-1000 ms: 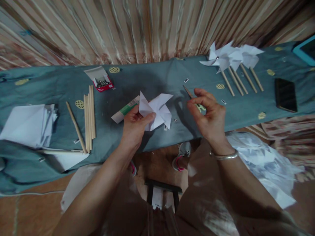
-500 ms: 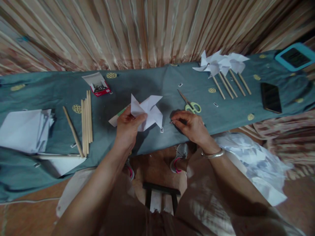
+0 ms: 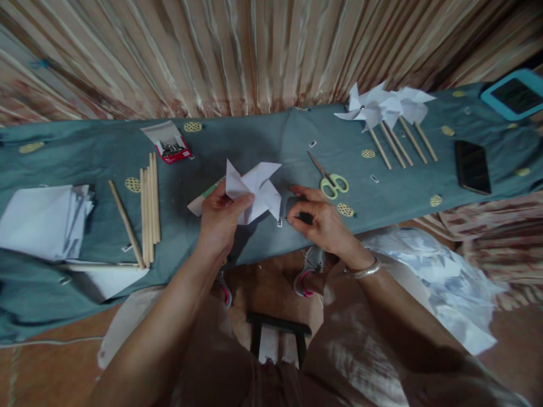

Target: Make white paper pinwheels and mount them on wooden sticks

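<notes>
A white paper pinwheel (image 3: 263,189) with folded blades is pinched in my left hand (image 3: 220,212), thumb on its front near the middle and fingers behind. No stick shows on it. Just to its right, above the cloth, my right hand (image 3: 320,220) is closed in a pinch, thumb against a fingertip, with a tiny shiny metal pin (image 3: 287,219) at the tips. Green-handled scissors (image 3: 334,185) lie beyond my right hand. Partly behind my left hand lies a flat card with a green strip (image 3: 197,204). An opened red and white box (image 3: 173,151) holds small metal pieces.
Several wooden sticks (image 3: 150,212) and a paper stack (image 3: 38,220) lie at the left. Pinwheels on sticks (image 3: 382,107), a phone (image 3: 472,167) and a blue-framed device (image 3: 515,95) are at the right. A bag of white paper (image 3: 436,282) sits below the table edge.
My right hand has shifted slightly left and down, bringing the metal pin closer to the pinwheel, and its other fingers have spread somewhat. My left hand and the pinwheel are almost unmoved.
</notes>
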